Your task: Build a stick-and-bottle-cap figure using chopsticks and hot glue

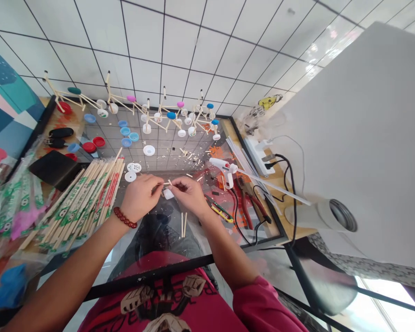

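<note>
Over the glass tabletop, my left hand (pixel 143 194) and my right hand (pixel 189 196) meet, fingertips nearly touching. Between them is a short piece of wooden stick (pixel 166 183), pinched by both hands; my fingers cover much of it. Just below the fingertips sits a white bottle cap (pixel 168 194). Two cut wooden sticks (pixel 184 225) lie side by side nearer to me. To the left of my left hand are a white cap (pixel 130 176) and a white disc with holes (pixel 134 167). A red bead bracelet circles my left wrist.
Wrapped chopsticks (pixel 86 203) are piled at left beside a black box (pixel 57 168). Several stick-and-cap figures (pixel 171 115) stand along the back. At right lie a white glue gun (pixel 224 167), red-handled pliers (pixel 245 203), a yellow-black cutter (pixel 221 212) and a power strip (pixel 259 157).
</note>
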`<state>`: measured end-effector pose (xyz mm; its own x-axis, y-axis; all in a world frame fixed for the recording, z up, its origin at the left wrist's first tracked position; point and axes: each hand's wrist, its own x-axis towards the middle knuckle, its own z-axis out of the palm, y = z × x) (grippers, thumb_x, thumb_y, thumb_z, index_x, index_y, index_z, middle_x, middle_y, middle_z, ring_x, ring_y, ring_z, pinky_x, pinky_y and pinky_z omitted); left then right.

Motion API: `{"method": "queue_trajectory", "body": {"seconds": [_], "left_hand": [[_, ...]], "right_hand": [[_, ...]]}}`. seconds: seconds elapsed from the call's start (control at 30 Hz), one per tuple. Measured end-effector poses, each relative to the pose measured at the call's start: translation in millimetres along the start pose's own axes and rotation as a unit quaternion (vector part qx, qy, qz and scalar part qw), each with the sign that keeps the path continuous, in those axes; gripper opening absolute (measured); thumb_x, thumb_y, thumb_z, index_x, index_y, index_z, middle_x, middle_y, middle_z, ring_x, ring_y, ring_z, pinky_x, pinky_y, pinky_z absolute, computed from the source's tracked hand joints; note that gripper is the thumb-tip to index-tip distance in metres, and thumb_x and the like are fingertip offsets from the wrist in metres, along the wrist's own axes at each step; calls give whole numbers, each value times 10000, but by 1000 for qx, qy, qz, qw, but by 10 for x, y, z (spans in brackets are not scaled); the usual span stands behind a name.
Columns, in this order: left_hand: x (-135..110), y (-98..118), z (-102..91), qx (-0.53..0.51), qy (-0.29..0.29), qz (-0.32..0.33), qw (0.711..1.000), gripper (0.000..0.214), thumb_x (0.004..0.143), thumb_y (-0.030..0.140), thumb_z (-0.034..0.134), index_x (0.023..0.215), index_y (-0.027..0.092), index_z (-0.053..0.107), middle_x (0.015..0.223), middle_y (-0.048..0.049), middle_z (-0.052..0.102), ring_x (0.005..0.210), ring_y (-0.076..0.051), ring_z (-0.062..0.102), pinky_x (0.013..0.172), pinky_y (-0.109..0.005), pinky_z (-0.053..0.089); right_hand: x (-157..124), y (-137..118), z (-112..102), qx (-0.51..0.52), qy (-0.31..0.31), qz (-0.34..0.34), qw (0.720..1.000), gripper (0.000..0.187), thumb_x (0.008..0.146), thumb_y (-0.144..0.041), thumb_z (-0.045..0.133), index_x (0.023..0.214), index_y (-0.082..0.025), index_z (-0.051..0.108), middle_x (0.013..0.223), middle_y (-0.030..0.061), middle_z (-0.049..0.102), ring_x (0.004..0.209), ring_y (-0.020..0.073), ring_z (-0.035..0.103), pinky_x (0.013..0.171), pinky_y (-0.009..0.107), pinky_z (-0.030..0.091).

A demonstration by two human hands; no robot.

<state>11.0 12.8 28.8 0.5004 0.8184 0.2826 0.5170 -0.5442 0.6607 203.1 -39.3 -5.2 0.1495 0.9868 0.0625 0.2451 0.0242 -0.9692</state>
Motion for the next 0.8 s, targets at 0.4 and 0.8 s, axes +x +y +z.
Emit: {"method": "queue_trajectory", "body": {"seconds": [0.4, 0.8], "left_hand": [[448, -60, 154, -300, 11, -213, 930, 210, 813, 405, 737, 896, 220, 792, 865, -88, 831, 853, -281, 789, 811, -415, 649], [443, -95, 225, -283, 26, -167, 944, 348, 771, 509, 814, 937, 206, 851, 915, -69, 830, 806, -237, 736, 744, -350, 609]], "right_hand": [[305, 53, -55, 40, 2, 21, 999, 283, 806, -515, 775, 840, -236, 740, 772, 20, 718, 696, 174, 600, 678, 308, 477], [265, 110, -53, 57, 18, 12, 998, 286, 831, -366, 738, 1082, -230, 726, 840, -5, 722, 730, 156, 636, 713, 281, 524]]}}
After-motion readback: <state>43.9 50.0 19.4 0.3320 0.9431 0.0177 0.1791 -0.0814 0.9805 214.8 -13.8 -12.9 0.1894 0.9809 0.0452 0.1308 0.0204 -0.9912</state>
